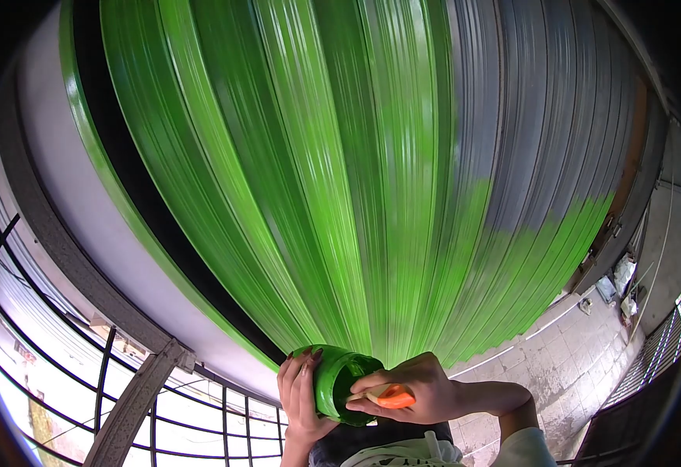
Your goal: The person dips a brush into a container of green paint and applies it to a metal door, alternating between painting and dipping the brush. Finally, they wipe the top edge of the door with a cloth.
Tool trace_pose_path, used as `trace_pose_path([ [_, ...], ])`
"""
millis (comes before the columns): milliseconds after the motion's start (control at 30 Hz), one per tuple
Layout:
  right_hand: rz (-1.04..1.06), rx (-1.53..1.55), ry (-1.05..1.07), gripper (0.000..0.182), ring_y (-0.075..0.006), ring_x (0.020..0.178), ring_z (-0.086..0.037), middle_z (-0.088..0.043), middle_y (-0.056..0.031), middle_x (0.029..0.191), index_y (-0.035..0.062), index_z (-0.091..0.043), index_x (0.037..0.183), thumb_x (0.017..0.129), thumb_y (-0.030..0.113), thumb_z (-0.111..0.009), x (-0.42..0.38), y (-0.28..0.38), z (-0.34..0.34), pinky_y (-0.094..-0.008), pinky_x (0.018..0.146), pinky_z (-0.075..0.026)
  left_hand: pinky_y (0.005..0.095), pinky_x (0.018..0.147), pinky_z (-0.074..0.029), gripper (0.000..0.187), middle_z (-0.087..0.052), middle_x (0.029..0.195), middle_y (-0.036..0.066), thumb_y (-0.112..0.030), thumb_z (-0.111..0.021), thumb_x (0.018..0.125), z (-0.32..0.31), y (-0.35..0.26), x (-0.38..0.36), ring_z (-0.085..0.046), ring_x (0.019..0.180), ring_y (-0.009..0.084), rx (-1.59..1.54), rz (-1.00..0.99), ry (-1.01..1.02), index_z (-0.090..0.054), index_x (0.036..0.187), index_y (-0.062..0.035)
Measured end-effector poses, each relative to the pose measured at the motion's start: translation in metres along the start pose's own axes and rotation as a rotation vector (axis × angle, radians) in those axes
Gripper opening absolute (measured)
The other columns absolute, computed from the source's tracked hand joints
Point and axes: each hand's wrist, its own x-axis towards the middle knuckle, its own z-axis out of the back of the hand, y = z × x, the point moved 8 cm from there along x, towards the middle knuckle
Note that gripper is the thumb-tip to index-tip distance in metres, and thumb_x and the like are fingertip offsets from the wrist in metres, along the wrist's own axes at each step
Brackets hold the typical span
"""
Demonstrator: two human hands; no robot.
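My left hand (300,393) is wrapped round the side of a green, paint-smeared container (329,384), which is tilted with its mouth toward the right. My right hand (414,387) grips a brush (395,396) with an orange-ended handle, its fingers at the container's mouth. The brush's far end is hidden inside the container. Above both hands rises a large corrugated metal shutter (340,194), coated in glossy green on its left and lower parts. Its upper right part (535,101) is grey, with an uneven edge between the two colours.
Black metal grating (225,424) and a beam (139,401) stand at the lower left. A pale wall (122,194) borders the shutter on the left. Tiled paving (543,373) lies at the lower right, with bags (624,272) and a hanging cable near the right edge.
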Motion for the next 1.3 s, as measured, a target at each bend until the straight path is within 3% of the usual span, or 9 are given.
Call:
trace_pose_path([
  [300,-0.019,0.024,0.037,0.024,-0.0151,0.052,-0.063,-0.067,-0.0022,0.069,0.0078,-0.066,0.094,0.075,0.019,-0.077,-0.002,-0.003,-0.004,-0.0228,0.047,-0.049,0.0536,0.09,-0.04,0.083,-0.054,0.118,0.021,-0.034,-0.074,0.069,-0.001,-0.001,-0.001,-0.054,0.107,0.0392,0.018,-0.014,-0.005,-0.034,0.131,0.0049],
  [400,0.037,0.071,-0.123,0.021,-0.0112,0.042,-0.055,-0.061,0.0003,0.059,0.0112,-0.063,0.093,0.082,0.027,-0.07,-0.001,0.0,0.009,-0.023,0.04,-0.042,0.0533,0.09,-0.04,0.084,-0.054,0.118,0.022,-0.031,-0.075,0.068,0.0,0.0,0.0,-0.054,0.106,0.0394,0.024,0.0,-0.006,-0.034,0.13,0.0056],
  [600,-0.287,0.53,-0.086,0.015,-0.0105,0.063,-0.065,-0.067,-0.0029,0.077,0.0034,-0.062,0.099,0.089,0.015,-0.06,-0.01,-0.017,0.015,-0.0221,0.054,-0.049,0.0509,0.091,-0.039,0.095,-0.053,0.118,0.023,-0.027,-0.081,0.056,-0.005,0.01,-0.01,-0.052,0.107,0.0404,-0.016,0.144,0.014,-0.035,0.13,0.0083],
  [633,-0.417,0.573,0.046,0.019,-0.0121,0.071,-0.066,-0.067,-0.0072,0.09,0.0007,-0.06,0.106,0.091,0.012,-0.055,-0.017,-0.023,0.012,-0.0238,0.061,-0.05,0.0505,0.092,-0.039,0.097,-0.053,0.119,0.023,-0.027,-0.082,0.054,-0.007,0.014,-0.014,-0.052,0.107,0.0406,-0.022,0.167,0.014,-0.035,0.13,0.0089],
  [767,-0.456,0.552,0.114,0.03,-0.0152,0.08,-0.066,-0.063,-0.0116,0.107,0.0008,-0.052,0.12,0.093,0.014,-0.053,-0.024,-0.031,0.014,-0.0267,0.069,-0.051,0.0496,0.093,-0.038,0.101,-0.052,0.12,0.024,-0.025,-0.084,0.049,-0.01,0.022,-0.021,-0.051,0.107,0.0415,-0.066,0.263,0.041,-0.034,0.13,0.0105],
  [900,-0.275,0.307,0.191,0.036,-0.0139,0.078,-0.065,-0.064,-0.0102,0.095,0.0044,-0.049,0.127,0.093,0.016,-0.053,-0.026,-0.026,0.021,-0.0259,0.074,-0.052,0.0501,0.094,-0.037,0.099,-0.052,0.121,0.023,-0.028,-0.083,0.051,-0.011,0.021,-0.02,-0.05,0.108,0.0408,0.0,0.237,0.057,-0.037,0.128,0.0104],
  [1000,-0.639,0.711,0.334,0.036,-0.0121,0.076,-0.063,-0.064,-0.0084,0.09,0.0056,-0.049,0.129,0.095,0.017,-0.051,-0.05,-0.043,0.004,-0.0247,0.073,-0.053,0.0491,0.095,-0.037,0.1,-0.052,0.121,0.023,-0.03,-0.084,0.051,-0.014,0.015,-0.017,-0.05,0.11,0.0396,0.098,0.188,0.095,-0.036,0.129,0.0098],
  [1133,-0.55,0.858,0.307,0.038,-0.0102,0.069,-0.06,-0.064,-0.0073,0.086,0.0097,-0.045,0.133,0.097,0.019,-0.047,-0.051,-0.044,0.006,-0.0232,0.065,-0.051,0.0455,0.095,-0.038,0.107,-0.051,0.122,0.023,-0.024,-0.087,0.048,-0.02,0.015,-0.017,-0.049,0.111,0.0386,0.16,0.196,0.111,-0.032,0.133,0.0086],
  [1300,-0.611,0.945,0.177,0.035,-0.0102,0.065,-0.055,-0.061,-0.0064,0.083,0.008,-0.048,0.13,0.096,0.018,-0.047,-0.067,-0.05,0.003,-0.0236,0.061,-0.046,0.0438,0.095,-0.039,0.11,-0.05,0.124,0.022,-0.015,-0.087,0.044,-0.03,0.019,-0.023,-0.048,0.111,0.0376,0.082,0.293,0.075,-0.03,0.136,0.0065],
])
